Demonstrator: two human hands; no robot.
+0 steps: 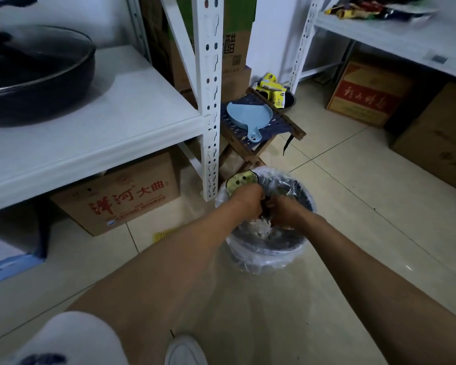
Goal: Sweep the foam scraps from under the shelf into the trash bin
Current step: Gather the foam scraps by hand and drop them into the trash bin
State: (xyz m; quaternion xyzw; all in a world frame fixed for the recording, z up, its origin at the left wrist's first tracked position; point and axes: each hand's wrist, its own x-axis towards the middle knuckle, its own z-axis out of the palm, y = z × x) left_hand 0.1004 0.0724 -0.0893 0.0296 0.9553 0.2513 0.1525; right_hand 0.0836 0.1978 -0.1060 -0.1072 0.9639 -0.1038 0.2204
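Trash bin (269, 248): round, dark-walled, lined with a clear crinkled plastic bag whose edge folds over the rim. It stands upright on the floor at centre frame, mouth opening upward, just right of the white shelf post (208, 101). Its circular form gives no long axis.

Foam scraps (261, 227): a pale, crumbly white clump inside the bin, directly below the hands; individual pieces too blurred to count.

Left hand (248, 200): over the bin mouth, fingers curled downward. Right hand (287, 210): beside it, touching or nearly so, fingers likewise curled. A dark item sits between the two; whether either hand grasps it cannot be told.

Yellow-green card (241, 180): flat, scalloped edge, lying at the bin's upper left rim.

Shelf (90, 133): white, smooth board on perforated steel uprights, left of frame. It carries a black pan (32, 83) with a glass lid. Beneath it sits a brown cardboard box (124, 198) with red lettering.

Folding stool (263, 130): wooden frame, dark fabric seat, behind the bin, bearing a light blue plastic dustpan (248, 115), handle pointing toward lower frame.

Floor (366, 193): glossy pale tile with thin dark joints, open to the right of the bin and toward lower frame.

More cardboard boxes (363, 96) stand at right.
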